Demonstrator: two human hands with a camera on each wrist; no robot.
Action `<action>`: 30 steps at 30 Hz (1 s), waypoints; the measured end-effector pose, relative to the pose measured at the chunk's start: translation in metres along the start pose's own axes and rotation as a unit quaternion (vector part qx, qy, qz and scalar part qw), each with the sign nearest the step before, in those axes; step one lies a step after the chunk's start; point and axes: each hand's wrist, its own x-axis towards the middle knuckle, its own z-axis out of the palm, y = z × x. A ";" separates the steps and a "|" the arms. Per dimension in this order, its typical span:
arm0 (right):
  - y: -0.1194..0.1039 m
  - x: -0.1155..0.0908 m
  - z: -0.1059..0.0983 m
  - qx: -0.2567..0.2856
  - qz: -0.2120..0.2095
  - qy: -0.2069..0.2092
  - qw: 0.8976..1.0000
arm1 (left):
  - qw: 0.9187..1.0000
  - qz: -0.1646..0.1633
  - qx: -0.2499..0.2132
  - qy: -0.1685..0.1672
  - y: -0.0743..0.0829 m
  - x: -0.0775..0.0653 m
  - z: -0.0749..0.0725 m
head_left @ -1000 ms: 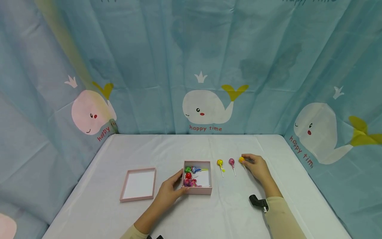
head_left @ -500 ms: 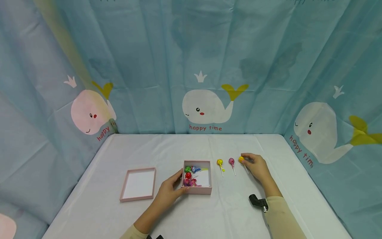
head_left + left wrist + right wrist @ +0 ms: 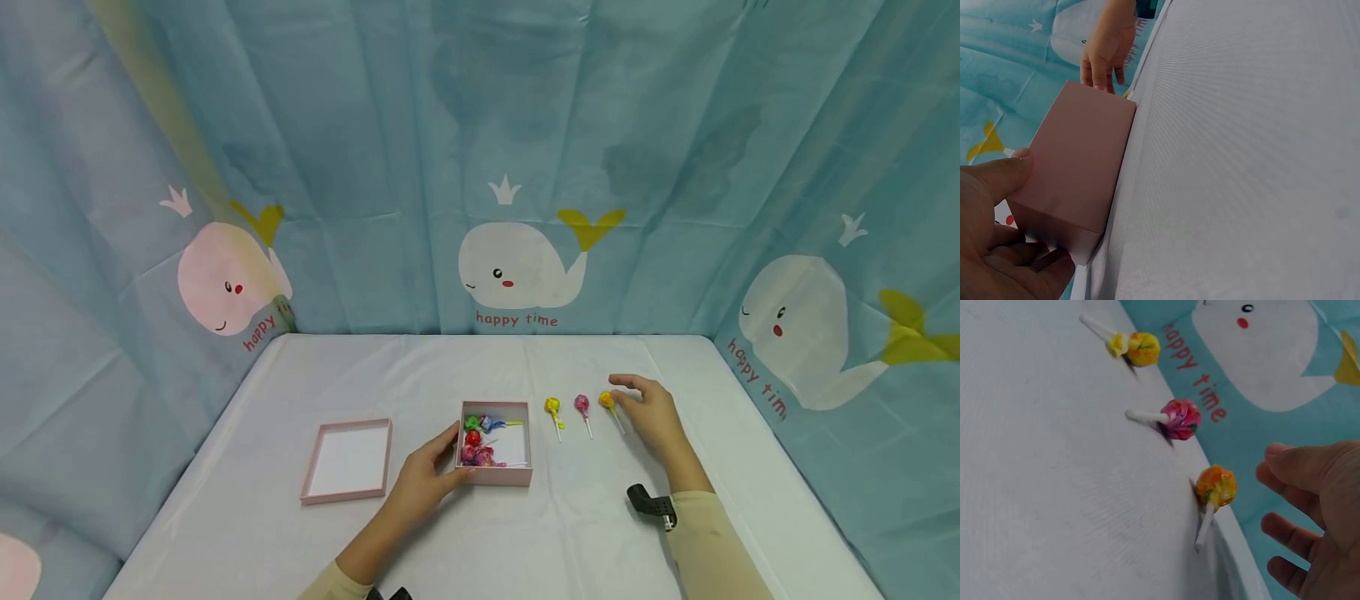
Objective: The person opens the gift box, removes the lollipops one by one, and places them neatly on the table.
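Note:
My left hand [image 3: 422, 485] grips the left side of a pink open-topped box [image 3: 495, 477], thumb at its front wall and fingers along the side, as the left wrist view also shows on the box [image 3: 1079, 159]. Inside the box lie several wrapped lollipops, among them a red lollipop [image 3: 472, 437] and a green lollipop [image 3: 472, 422]. My right hand [image 3: 654, 418] is beside a yellow-orange lollipop [image 3: 1216, 487], apart from it in the right wrist view, its fingers loosely bent around nothing. A pink lollipop [image 3: 1181, 419] and a yellow lollipop [image 3: 1142, 349] lie in a row with it.
To the left of the box a shallow pink-rimmed lid [image 3: 348, 498] lies with its white inside up. White cloth covers the table [image 3: 585, 517]. A blue curtain [image 3: 360, 275] with printed whales rises behind the table and at both sides.
My right hand has let go of the yellow-orange lollipop and drawn slightly back to the right, fingers spread apart. The lollipop stays on the table. My left hand still holds the box.

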 end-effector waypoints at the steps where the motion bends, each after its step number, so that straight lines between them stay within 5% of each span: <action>1: -0.001 0.000 0.000 0.000 0.000 0.001 1.000 | 1.000 -0.001 0.000 0.000 0.000 0.000 0.000; 30: -0.065 -0.010 -0.003 0.053 -0.087 0.005 0.995 | 1.000 0.007 -0.012 0.004 -0.001 0.001 0.001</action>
